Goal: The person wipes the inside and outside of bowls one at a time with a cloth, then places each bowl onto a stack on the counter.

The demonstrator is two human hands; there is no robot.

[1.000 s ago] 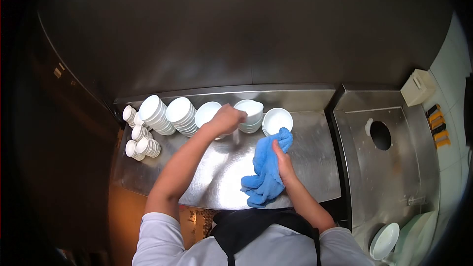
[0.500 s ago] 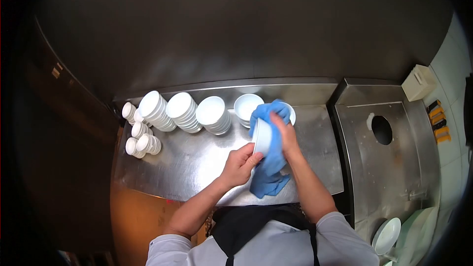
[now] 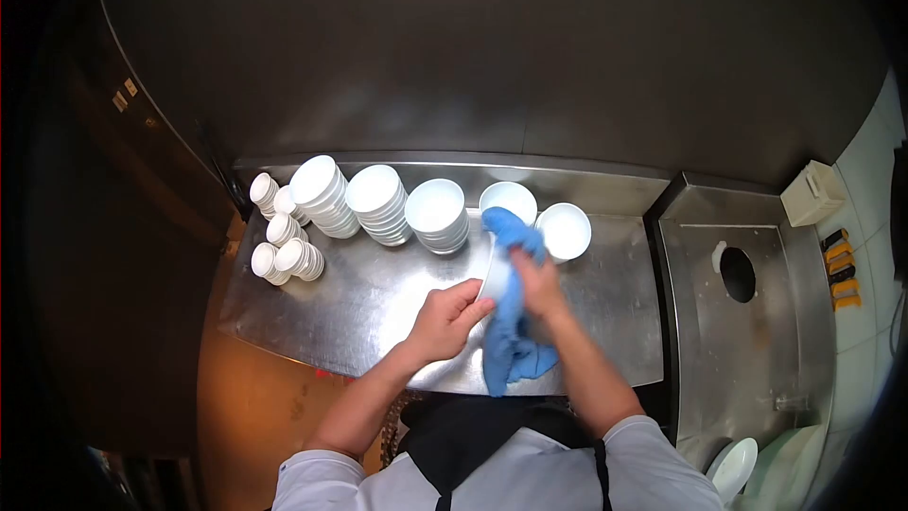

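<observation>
A white bowl (image 3: 493, 276), turned on its side, is gripped at its near rim by my left hand (image 3: 446, 320), thumb on one face. My right hand (image 3: 537, 288) is closed on a blue cloth (image 3: 511, 333) and presses it against the bowl; part of the bowl is hidden behind the cloth. The cloth's lower end hangs down towards the table's front edge. Just beyond my hands stand two white bowls or short stacks, one (image 3: 508, 197) partly covered by the cloth and another (image 3: 566, 231) to its right.
Tall stacks of white bowls (image 3: 375, 191) line the back of the steel table (image 3: 369, 308), with several stacks of small white cups or bowls (image 3: 301, 259) at the left. To the right, a steel counter (image 3: 700, 341) has a round dark hole (image 3: 738, 274). Orange-handled tools (image 3: 840, 270) hang on the tiled wall.
The cloth has shifted over the bowl, and my right hand has moved slightly down and left with it. My left hand keeps its hold. The whole view has shifted a little.
</observation>
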